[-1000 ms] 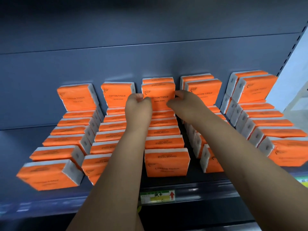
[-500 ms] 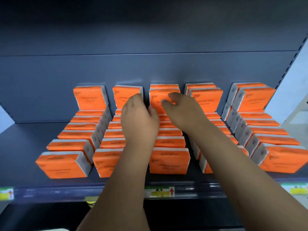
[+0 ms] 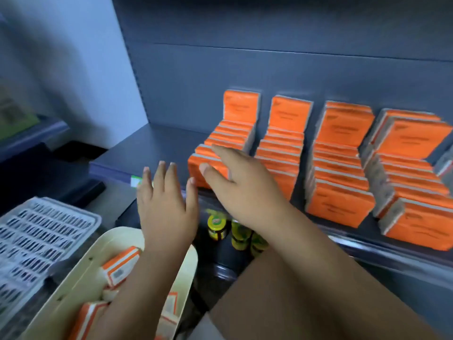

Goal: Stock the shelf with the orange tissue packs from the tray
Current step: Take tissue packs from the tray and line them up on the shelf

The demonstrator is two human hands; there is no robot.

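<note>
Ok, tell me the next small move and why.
Probably lower the left hand into the tray and grip a tissue pack. It and the right hand are open and empty, it hovers over the tray, and packs lie there.

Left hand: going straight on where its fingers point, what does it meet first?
The left hand would likely meet the front edge of the shelf, left of the orange tissue packs; depth is unclear.

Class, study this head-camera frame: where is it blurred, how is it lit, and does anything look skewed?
Head view: motion blur smears the orange tissue packs and the perforated basket, print unreadable; head view: dim, bluish light, with the jars below in deep shadow; head view: the shelf runs slanted across the frame.
</note>
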